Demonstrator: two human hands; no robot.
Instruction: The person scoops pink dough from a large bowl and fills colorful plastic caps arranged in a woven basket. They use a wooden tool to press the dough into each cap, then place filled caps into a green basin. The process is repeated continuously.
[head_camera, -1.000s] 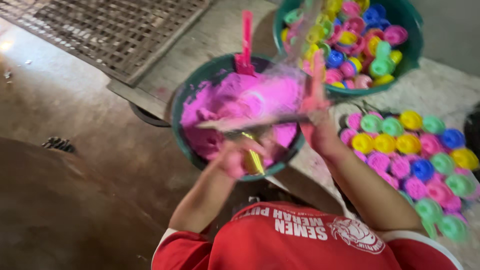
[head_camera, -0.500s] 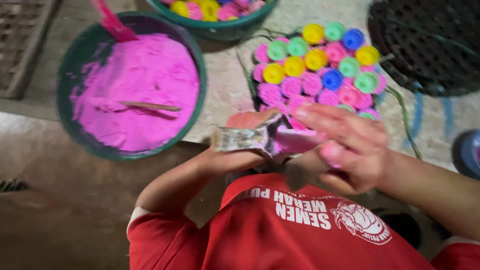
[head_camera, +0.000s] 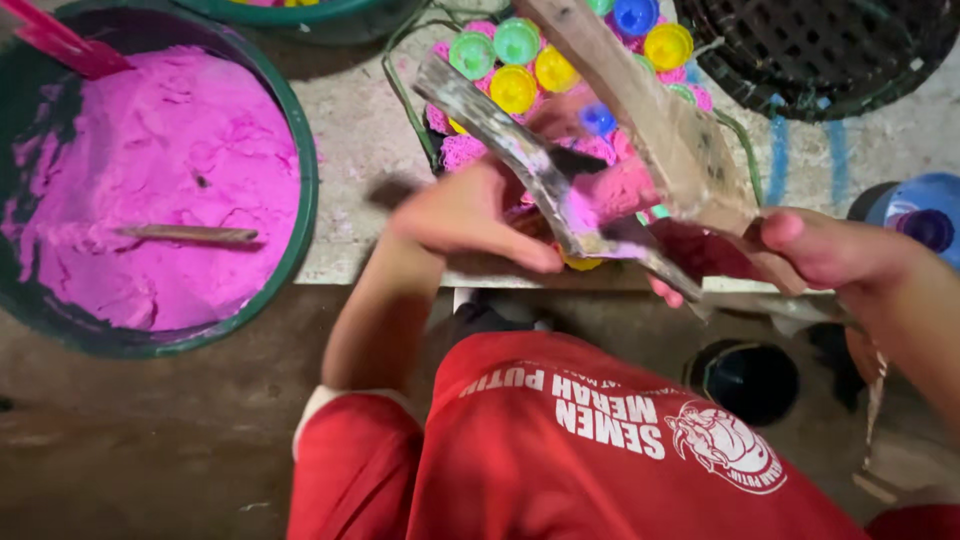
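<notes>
green tub of pink paste (head_camera: 150, 190) left on counter (head_camera: 350, 180), coloured cups (head_camera: 515, 88) behind, left hand (head_camera: 470, 215) gripping scraper (head_camera: 540, 170), long axis up-left to down-right, right hand (head_camera: 820, 250) gripping wooden board (head_camera: 660, 120)

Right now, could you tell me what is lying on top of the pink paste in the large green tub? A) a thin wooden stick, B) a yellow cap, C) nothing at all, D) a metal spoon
A: a thin wooden stick lies flat across the pink paste in the green tub, away from both hands.
</notes>
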